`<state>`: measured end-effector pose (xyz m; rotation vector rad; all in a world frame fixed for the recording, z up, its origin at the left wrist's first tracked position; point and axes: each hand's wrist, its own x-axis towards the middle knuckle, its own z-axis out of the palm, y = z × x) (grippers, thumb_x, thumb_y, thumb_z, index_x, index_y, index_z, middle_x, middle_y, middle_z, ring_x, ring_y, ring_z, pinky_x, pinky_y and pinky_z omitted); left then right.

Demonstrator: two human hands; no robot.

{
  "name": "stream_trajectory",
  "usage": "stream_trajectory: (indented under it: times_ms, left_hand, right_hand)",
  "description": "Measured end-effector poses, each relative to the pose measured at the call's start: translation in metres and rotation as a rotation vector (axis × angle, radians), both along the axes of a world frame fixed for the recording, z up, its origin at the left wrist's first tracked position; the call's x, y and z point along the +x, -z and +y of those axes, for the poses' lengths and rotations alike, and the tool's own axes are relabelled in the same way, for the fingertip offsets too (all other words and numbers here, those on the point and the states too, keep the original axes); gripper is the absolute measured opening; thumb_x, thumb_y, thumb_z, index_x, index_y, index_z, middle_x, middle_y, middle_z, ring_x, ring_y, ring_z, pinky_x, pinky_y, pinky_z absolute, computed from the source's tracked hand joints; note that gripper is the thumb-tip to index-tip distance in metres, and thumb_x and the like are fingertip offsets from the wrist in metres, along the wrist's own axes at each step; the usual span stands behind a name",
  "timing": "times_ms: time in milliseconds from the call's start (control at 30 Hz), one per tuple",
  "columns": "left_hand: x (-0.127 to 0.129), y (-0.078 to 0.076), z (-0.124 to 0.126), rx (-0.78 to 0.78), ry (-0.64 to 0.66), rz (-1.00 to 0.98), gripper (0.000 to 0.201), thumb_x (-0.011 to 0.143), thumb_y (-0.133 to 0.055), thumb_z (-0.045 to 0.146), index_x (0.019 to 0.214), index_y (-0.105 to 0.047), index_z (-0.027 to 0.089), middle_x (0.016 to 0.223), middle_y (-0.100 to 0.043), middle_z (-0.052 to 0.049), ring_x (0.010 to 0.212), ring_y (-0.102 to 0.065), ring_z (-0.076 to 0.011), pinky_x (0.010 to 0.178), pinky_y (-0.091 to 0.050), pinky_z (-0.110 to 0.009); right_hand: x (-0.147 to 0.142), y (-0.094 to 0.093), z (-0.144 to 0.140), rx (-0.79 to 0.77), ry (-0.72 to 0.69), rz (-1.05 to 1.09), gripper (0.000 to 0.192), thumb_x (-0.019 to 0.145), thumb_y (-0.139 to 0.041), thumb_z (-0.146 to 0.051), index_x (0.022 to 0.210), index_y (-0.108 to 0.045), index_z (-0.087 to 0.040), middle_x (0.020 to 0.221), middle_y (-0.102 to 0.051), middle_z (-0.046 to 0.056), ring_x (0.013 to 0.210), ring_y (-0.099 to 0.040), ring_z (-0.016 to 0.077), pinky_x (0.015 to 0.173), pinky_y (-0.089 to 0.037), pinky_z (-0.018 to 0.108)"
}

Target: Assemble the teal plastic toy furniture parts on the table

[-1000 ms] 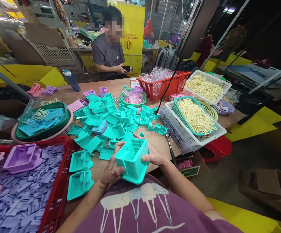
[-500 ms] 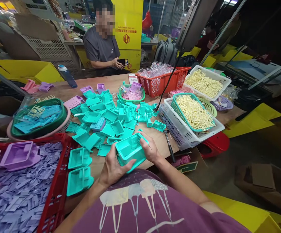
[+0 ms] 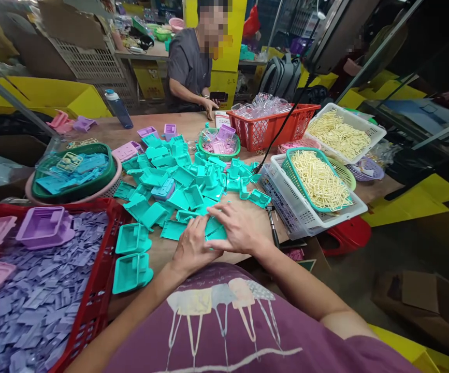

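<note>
At the near edge of the table, my left hand [image 3: 195, 244] and my right hand [image 3: 239, 229] close round a teal plastic box-like part [image 3: 215, 230]. My left fingers lie along its left side, and the right fingers curve over its top and far edge. Most of the part is hidden beneath the hands. Just beyond lies a heap of similar teal parts [image 3: 183, 176], with a bluish-purple part [image 3: 163, 189] among them. To the left, two teal housings [image 3: 131, 272] sit with their hollow sides up.
A red crate [image 3: 105, 269] of small purple pieces stands at left. White baskets [image 3: 313, 225] with cream-coloured frames are at right, beside a hammer [image 3: 273, 228]. A red basket [image 3: 253, 133] holds clear parts. Across the table sits a person [image 3: 189, 67] with a phone.
The teal part went from tilted with its hollow side showing to lower and mostly covered by my hands. My right hand moved over its top. The view shifted slightly; the person opposite lowered a hand.
</note>
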<state>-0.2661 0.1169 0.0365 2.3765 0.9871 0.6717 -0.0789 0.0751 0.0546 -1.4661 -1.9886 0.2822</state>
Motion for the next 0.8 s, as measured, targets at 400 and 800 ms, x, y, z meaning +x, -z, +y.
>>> stream_trajectory:
  times_ms: [400, 800]
  left_hand:
    - [-0.007, 0.038, 0.0, -0.442, -0.034, -0.009, 0.085, 0.066, -0.077, 0.043, 0.137, -0.04, 0.016, 0.131, -0.056, -0.019, 0.126, -0.055, -0.0386, 0.102, -0.047, -0.055]
    - [-0.004, 0.036, -0.004, -0.395, -0.006, -0.047, 0.064, 0.067, -0.075, 0.036, 0.121, -0.047, 0.016, 0.109, -0.064, -0.012, 0.102, -0.065, -0.0316, 0.087, -0.055, -0.047]
  right_hand:
    - [-0.021, 0.021, 0.001, -0.184, -0.001, -0.07, 0.091, 0.079, -0.056, -0.081, 0.14, -0.048, -0.014, 0.121, -0.061, 0.017, 0.113, -0.056, 0.0341, 0.1, -0.044, 0.052]
    - [-0.029, 0.02, 0.008, -0.261, -0.052, -0.09, 0.057, 0.092, -0.054, -0.063, 0.123, -0.055, -0.015, 0.11, -0.065, 0.014, 0.101, -0.062, 0.0289, 0.085, -0.052, 0.043]
